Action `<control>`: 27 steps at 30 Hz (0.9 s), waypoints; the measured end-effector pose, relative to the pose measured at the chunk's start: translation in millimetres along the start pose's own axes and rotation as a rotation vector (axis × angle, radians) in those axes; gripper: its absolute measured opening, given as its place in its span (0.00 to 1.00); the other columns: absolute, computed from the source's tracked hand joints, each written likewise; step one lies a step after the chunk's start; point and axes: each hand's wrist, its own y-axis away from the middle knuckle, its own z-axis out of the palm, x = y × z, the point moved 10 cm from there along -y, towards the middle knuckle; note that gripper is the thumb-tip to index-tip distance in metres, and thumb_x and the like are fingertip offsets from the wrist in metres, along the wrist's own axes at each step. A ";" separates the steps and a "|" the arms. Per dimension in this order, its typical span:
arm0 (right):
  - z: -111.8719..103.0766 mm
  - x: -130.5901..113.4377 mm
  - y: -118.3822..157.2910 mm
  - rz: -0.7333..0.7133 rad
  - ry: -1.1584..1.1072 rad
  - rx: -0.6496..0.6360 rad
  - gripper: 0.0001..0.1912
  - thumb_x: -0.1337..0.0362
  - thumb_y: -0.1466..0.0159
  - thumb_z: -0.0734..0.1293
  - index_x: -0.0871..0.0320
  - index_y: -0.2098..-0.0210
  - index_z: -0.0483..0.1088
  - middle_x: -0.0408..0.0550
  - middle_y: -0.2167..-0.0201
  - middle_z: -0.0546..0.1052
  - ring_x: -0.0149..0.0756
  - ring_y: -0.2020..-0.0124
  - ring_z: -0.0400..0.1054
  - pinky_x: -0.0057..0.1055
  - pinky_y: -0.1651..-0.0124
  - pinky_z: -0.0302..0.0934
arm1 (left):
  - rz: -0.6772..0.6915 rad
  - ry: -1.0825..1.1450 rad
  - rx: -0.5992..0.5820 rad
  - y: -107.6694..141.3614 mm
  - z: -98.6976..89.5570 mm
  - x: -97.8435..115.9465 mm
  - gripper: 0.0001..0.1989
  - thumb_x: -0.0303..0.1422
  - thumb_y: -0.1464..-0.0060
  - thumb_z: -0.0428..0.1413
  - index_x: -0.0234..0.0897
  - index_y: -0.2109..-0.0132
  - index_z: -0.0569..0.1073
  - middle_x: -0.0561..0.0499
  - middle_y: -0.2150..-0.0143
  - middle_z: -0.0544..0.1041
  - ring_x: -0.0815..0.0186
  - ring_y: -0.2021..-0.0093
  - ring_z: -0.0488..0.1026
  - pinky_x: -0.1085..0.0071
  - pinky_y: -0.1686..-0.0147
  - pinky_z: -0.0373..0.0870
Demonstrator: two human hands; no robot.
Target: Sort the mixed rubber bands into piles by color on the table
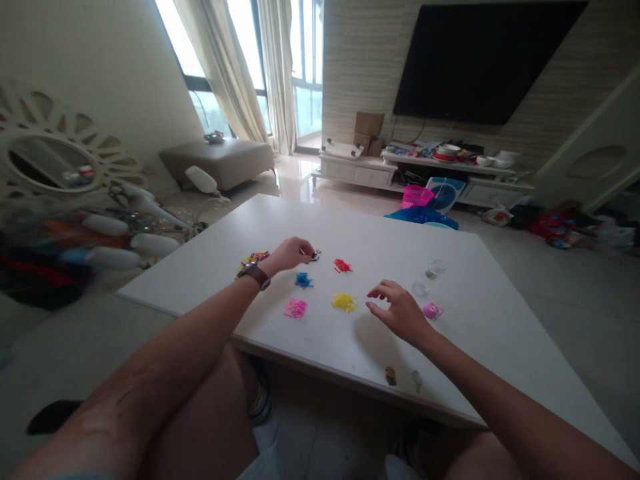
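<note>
Nearest, beside the front edge of the white rectangular table [410, 237], a small yellow-and-dark flat piece [391, 376], long axis running roughly away from the body, and a small clear piece [417, 381] to its right. Farther in, with the right hand [397, 312], hovers above the tabletop, palm down, fingers pointing left and slightly curled, thumb parted wide from them, nothing visible between; forearm slanting in from the lower right. Across the middle, piles of thin bands: pink [295, 309], yellow [345, 303], blue [303, 280] and red [343, 266]. With the watch-wearing left hand [294, 251], reaches past the blue, forearm slanting up from the lower left, fingers pointing right, fingertips narrowed at a tiny cluster of black loops [315, 257], left of the red and slightly farther away; cannot tell whether any is pinched, nor which way the cluster's long axis runs. Well beyond, a black wall-mounted television [485, 60].
</note>
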 end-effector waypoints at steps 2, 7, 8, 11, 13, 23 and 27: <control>-1.1 2.1 0.2 0.003 -0.007 0.000 0.04 0.62 0.38 0.67 0.55 0.66 0.73 0.48 0.66 0.73 0.39 0.62 0.68 0.36 0.59 0.63 | -0.066 -0.028 0.078 5.6 -41.4 -31.5 0.11 0.29 0.58 0.61 0.34 0.63 0.81 0.48 0.67 0.80 0.65 0.69 0.73 0.72 0.68 0.67; 0.6 6.8 1.2 0.013 -0.012 -0.024 0.05 0.61 0.38 0.66 0.55 0.66 0.73 0.48 0.66 0.73 0.39 0.63 0.68 0.35 0.60 0.63 | -0.295 -0.087 0.034 39.9 -80.4 -113.9 0.08 0.30 0.66 0.64 0.35 0.71 0.80 0.49 0.73 0.78 0.65 0.72 0.71 0.73 0.72 0.64; 1.2 7.3 1.1 0.015 -0.010 -0.029 0.05 0.61 0.38 0.66 0.55 0.66 0.73 0.48 0.66 0.73 0.39 0.63 0.68 0.36 0.60 0.63 | -0.309 -0.099 0.009 46.3 -78.3 -123.4 0.07 0.30 0.66 0.64 0.35 0.73 0.80 0.50 0.74 0.78 0.65 0.72 0.71 0.73 0.72 0.64; 3.5 8.9 0.0 0.021 -0.004 -0.040 0.06 0.61 0.38 0.66 0.55 0.66 0.74 0.48 0.66 0.73 0.38 0.64 0.68 0.36 0.61 0.63 | -0.341 -0.122 -0.053 60.4 -62.7 -141.2 0.08 0.31 0.68 0.66 0.36 0.73 0.81 0.51 0.76 0.77 0.65 0.74 0.70 0.73 0.74 0.62; 6.3 10.9 -1.5 0.026 0.001 -0.047 0.06 0.61 0.38 0.66 0.55 0.67 0.74 0.48 0.66 0.73 0.38 0.65 0.68 0.35 0.62 0.64 | -0.330 -0.112 -0.038 64.1 -52.5 -143.7 0.11 0.31 0.70 0.67 0.38 0.72 0.81 0.53 0.76 0.76 0.65 0.74 0.69 0.73 0.74 0.62; 27.7 23.8 -3.9 0.033 0.046 -0.107 0.06 0.62 0.38 0.65 0.55 0.67 0.74 0.47 0.65 0.74 0.38 0.64 0.69 0.35 0.61 0.64 | -0.273 -0.101 -0.038 59.9 -26.9 -140.5 0.05 0.26 0.60 0.59 0.38 0.79 0.73 0.53 0.81 0.71 0.67 0.79 0.67 0.73 0.76 0.60; 28.9 24.3 -3.6 0.036 0.055 -0.115 0.07 0.63 0.38 0.64 0.55 0.66 0.74 0.48 0.65 0.74 0.39 0.64 0.69 0.36 0.59 0.63 | -0.215 -0.139 -0.008 56.7 -42.4 -131.1 0.03 0.28 0.58 0.59 0.38 0.77 0.74 0.53 0.79 0.73 0.67 0.76 0.67 0.73 0.74 0.58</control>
